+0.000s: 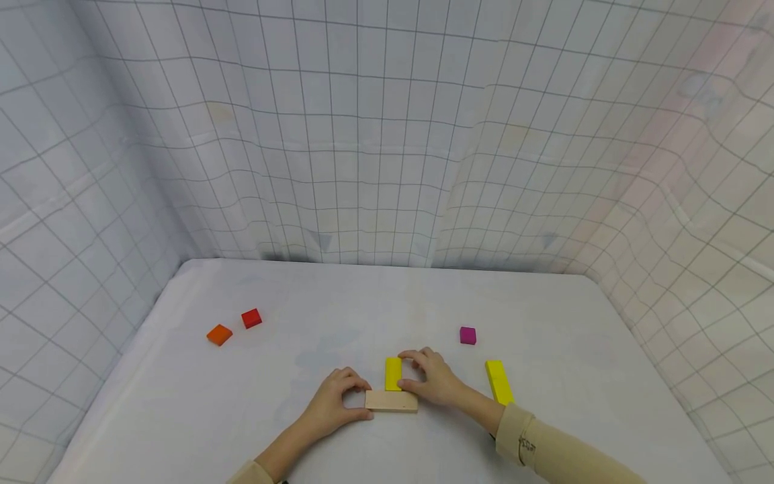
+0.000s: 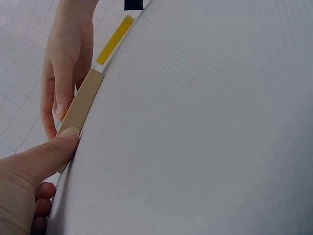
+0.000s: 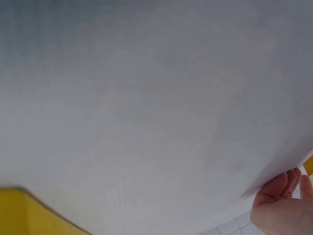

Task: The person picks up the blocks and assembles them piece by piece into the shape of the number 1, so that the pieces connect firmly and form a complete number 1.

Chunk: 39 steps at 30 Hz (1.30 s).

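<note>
A plain wooden block (image 1: 391, 401) lies flat on the table, its long side running left to right. My left hand (image 1: 332, 403) holds its left end, with the thumb (image 2: 69, 134) pressed on the near side and the fingers at the far side. Against the wooden block's far edge lies a yellow block (image 1: 393, 374), lengthwise away from me. My right hand (image 1: 434, 380) pinches that yellow block from the right, index finger at its far corner and thumb near its close end. In the right wrist view, only a sliver of it shows beside the fingers.
A longer yellow block (image 1: 498, 382) lies by my right forearm, partly covered by the sleeve. A purple cube (image 1: 467, 335) sits beyond my right hand. Farther left are a red block (image 1: 251, 318) and an orange block (image 1: 220, 335). Gridded white curtains (image 1: 387, 134) surround the table.
</note>
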Each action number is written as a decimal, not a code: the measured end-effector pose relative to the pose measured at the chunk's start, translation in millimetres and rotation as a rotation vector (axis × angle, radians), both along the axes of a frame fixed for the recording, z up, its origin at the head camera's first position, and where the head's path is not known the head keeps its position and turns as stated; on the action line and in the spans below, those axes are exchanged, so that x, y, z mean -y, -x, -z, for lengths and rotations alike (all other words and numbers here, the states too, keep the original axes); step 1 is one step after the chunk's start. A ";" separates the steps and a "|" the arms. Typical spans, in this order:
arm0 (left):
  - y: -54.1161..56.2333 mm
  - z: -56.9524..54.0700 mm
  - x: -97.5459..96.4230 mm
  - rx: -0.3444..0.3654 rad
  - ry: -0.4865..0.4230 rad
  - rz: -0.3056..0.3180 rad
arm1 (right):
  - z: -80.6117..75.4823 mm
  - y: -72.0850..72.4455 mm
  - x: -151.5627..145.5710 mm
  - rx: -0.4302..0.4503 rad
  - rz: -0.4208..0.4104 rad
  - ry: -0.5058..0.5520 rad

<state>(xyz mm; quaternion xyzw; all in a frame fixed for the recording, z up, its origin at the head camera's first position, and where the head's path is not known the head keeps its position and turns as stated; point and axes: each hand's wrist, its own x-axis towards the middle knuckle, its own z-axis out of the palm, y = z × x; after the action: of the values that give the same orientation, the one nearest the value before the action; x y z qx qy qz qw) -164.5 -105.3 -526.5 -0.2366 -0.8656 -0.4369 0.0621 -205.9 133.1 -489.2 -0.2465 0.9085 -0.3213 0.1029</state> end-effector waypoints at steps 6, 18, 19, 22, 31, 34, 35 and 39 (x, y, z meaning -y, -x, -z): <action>-0.2 -0.3 0.9 0.007 0.009 0.001 | -8.9 3.0 -5.0 0.113 0.006 0.037; -1.1 -0.2 0.6 0.030 0.008 -0.001 | -35.6 9.7 -33.2 0.119 0.085 0.137; -1.1 -0.1 0.7 0.029 0.007 -0.001 | -37.4 9.8 -37.1 0.115 0.083 0.146; -1.0 0.2 0.7 0.026 0.008 0.001 | -40.6 10.4 -50.5 0.116 0.066 0.174; -1.0 0.8 0.7 0.012 0.006 0.006 | -35.2 12.3 -95.3 0.055 -0.007 0.182; -0.8 1.1 0.8 0.006 0.006 0.005 | -32.2 10.5 -108.8 0.058 -0.014 0.182; -0.8 1.2 0.9 0.003 0.005 0.005 | -31.3 9.9 -113.0 0.059 -0.015 0.183; -0.9 1.5 1.1 -0.004 0.004 0.005 | -27.8 7.9 -128.2 0.056 -0.015 0.199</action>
<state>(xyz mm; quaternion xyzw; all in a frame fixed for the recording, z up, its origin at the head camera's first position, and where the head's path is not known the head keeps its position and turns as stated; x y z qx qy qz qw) -163.6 -106.3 -528.0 -0.2401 -0.8656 -0.4349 0.0624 -213.9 261.3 -461.4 -0.2530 0.8670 -0.4161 0.1057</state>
